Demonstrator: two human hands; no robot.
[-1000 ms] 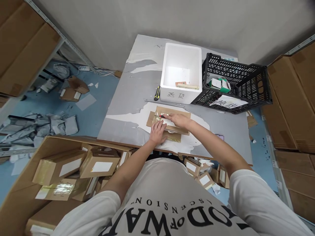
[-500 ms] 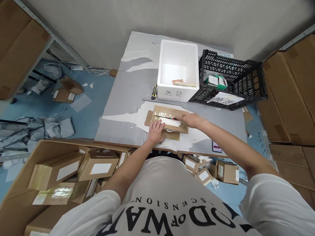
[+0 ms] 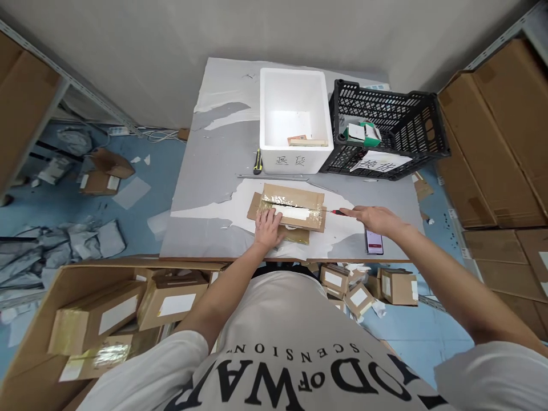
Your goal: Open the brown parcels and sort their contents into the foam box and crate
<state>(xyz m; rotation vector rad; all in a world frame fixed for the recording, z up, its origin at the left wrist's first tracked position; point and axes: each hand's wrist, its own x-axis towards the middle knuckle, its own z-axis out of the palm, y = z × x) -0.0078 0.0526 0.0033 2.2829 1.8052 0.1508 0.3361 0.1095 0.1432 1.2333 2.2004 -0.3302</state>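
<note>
Head view: near 6 o'clock on the surface [image 3: 229, 154], the cardboard box [image 3: 299, 198] was steadied by the spread left hand [image 3: 268, 229]; at its 3 o'clock, the red cutter [image 3: 338, 212] was gripped in the right hand [image 3: 377, 218]. Shallow strokes were advisable.

White foam box [image 3: 295, 162] beside black plastic crate [image 3: 422, 156]
</note>
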